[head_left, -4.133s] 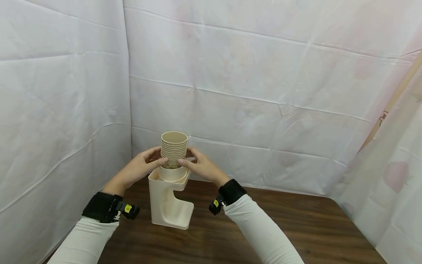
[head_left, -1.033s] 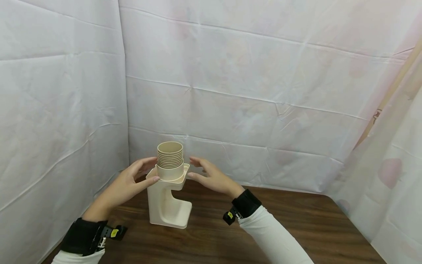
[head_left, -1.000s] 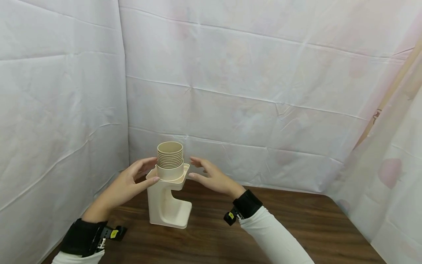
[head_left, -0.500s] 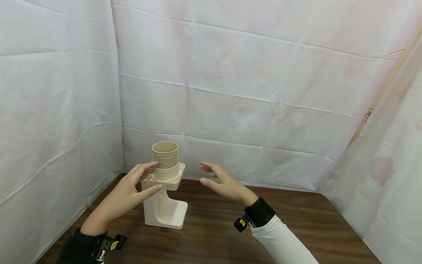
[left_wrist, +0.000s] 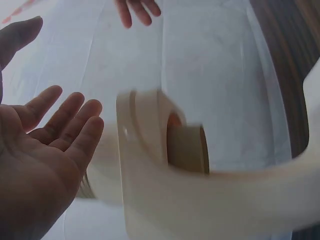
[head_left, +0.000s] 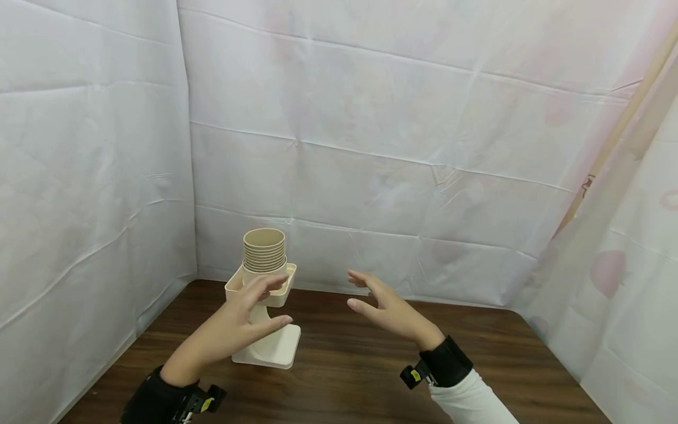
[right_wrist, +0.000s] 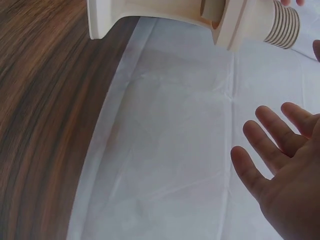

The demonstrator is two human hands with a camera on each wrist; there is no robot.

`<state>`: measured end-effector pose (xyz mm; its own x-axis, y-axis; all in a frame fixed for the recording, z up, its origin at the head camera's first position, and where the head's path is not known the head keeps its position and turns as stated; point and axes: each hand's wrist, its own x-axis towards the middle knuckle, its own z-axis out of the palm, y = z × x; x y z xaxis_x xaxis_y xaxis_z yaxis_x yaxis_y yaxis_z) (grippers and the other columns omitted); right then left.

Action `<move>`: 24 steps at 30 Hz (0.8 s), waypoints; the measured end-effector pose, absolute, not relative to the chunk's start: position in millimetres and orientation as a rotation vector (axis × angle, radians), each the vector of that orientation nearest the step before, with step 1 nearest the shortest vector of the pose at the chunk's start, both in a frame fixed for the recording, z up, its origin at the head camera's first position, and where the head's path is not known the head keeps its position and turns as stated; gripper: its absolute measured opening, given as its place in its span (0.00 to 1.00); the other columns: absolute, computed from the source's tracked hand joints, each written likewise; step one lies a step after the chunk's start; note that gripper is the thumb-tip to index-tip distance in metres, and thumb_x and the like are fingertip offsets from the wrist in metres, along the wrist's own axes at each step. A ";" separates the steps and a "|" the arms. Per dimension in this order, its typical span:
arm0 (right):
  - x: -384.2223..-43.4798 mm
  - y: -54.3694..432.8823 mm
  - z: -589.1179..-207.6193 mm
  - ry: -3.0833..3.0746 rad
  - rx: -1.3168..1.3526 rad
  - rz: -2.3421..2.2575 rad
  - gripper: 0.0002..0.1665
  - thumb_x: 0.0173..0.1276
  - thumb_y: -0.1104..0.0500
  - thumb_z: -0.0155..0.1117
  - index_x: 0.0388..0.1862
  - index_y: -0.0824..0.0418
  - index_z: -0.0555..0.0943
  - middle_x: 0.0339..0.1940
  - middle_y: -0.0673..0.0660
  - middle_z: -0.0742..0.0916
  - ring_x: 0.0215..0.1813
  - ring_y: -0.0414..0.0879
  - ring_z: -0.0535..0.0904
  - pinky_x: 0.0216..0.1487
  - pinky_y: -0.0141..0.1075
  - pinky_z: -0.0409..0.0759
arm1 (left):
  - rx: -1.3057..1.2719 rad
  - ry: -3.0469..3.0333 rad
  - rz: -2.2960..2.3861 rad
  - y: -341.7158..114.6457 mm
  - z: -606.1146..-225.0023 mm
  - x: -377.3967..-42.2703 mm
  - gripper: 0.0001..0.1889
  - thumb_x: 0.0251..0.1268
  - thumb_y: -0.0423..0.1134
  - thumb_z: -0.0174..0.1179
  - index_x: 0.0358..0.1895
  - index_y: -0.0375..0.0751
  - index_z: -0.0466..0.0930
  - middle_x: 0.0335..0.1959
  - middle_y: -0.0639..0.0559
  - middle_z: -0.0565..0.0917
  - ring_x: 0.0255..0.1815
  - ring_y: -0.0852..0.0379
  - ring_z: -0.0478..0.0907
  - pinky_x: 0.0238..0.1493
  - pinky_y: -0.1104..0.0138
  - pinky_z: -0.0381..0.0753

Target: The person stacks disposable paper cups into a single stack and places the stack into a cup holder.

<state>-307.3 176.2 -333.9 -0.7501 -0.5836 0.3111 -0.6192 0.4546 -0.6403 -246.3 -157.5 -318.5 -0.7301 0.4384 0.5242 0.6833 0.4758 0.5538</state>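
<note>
A stack of beige paper cups (head_left: 264, 254) stands upright in the round collar on top of a cream cup dispenser (head_left: 281, 347). From below, in the left wrist view, the bottom of a cup (left_wrist: 187, 149) pokes out under the dispenser's top part. My left hand (head_left: 233, 327) hovers in front of the dispenser with relaxed fingers, holding nothing, and hides part of it. Well to the right of the dispenser, my right hand (head_left: 394, 312) is raised above the table, fingers spread and holding nothing. The right wrist view shows the stack's ridged rims (right_wrist: 283, 26) at the upper right.
The dispenser stands on a dark wood-grain table (head_left: 349, 365), near its back left. White cloth hangs behind (head_left: 381, 176) and along the left side. A light wooden pole (head_left: 609, 147) slants between cloths at the right.
Both hands held the cup stack earlier and have let go. The stack sits lower in the collar. Lately my right hand has moved right, and my left hand has come across in front of the dispenser.
</note>
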 end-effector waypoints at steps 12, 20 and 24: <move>-284.3 198.3 -344.2 -2.646 0.983 0.981 0.41 0.74 0.36 0.58 0.80 0.41 0.56 0.75 0.46 0.67 0.76 0.46 0.58 0.70 0.57 0.62 | -1.144 -2.411 -0.938 -107.3 -326.9 -251.6 0.35 0.67 0.57 0.65 0.71 0.47 0.67 0.68 0.57 0.71 0.68 0.57 0.69 0.64 0.54 0.72; -275.5 212.7 -356.0 -2.594 0.918 0.699 0.44 0.73 0.36 0.60 0.80 0.51 0.60 0.75 0.51 0.69 0.74 0.55 0.63 0.67 0.60 0.66 | -1.146 -2.448 -0.854 -85.4 -343.0 -256.6 0.34 0.69 0.53 0.65 0.71 0.40 0.66 0.66 0.48 0.71 0.67 0.51 0.70 0.63 0.52 0.73; -271.7 219.7 -363.2 -2.561 0.880 0.595 0.44 0.72 0.36 0.61 0.79 0.51 0.60 0.74 0.52 0.70 0.73 0.55 0.64 0.64 0.65 0.65 | -1.065 -2.520 -0.708 -73.8 -355.8 -259.4 0.35 0.69 0.55 0.64 0.73 0.42 0.64 0.66 0.47 0.72 0.66 0.49 0.70 0.62 0.52 0.74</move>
